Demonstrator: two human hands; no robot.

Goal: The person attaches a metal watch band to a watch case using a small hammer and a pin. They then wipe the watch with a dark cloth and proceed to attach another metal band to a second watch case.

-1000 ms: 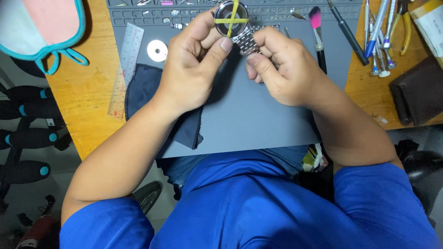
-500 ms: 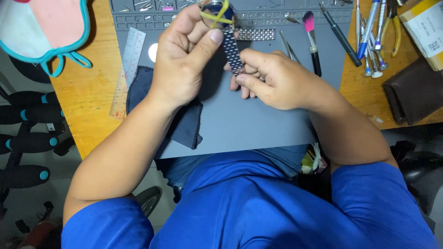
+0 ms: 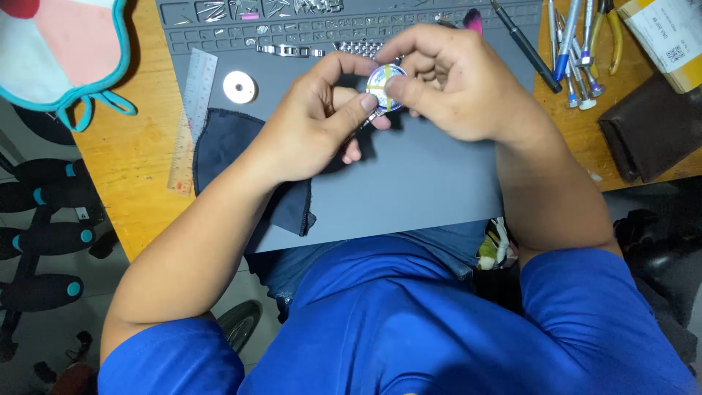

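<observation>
A grey work mat (image 3: pixel 409 197) covers the middle of a wooden desk (image 3: pixel 139 161), with the person in a blue shirt seated at the lower edge of the frame. Just above centre, both hands meet over the mat around a round wristwatch (image 3: pixel 385 86) whose pale face bears crossed yellow strips. The left hand (image 3: pixel 314 124) pinches the watch from below, thumb closed against its lower rim, and the right hand (image 3: pixel 457 84) closes on it from above, its fingertips resting on the case. The watch hangs clear of the mat, held only by those fingertips; a slip of either pinch could drop it onto the mat or into the loose metal bracelet links (image 3: pixel 292 50) lying just beyond it, and a hard press on the face might mark it. Small parts fill the moulded compartments along the mat's top edge, so a knock from a wrist could scatter them. A dark cloth (image 3: pixel 234 153) lies under the left forearm, beside a steel ruler (image 3: pixel 191 117) and a small white disc (image 3: pixel 239 86). At the upper right corner sits a yellow box with a white rectangular label (image 3: pixel 669 36), its print too small to make out, next to a brown leather pouch (image 3: pixel 647 132) and a cluster of screwdrivers and pliers (image 3: pixel 578 51).
</observation>
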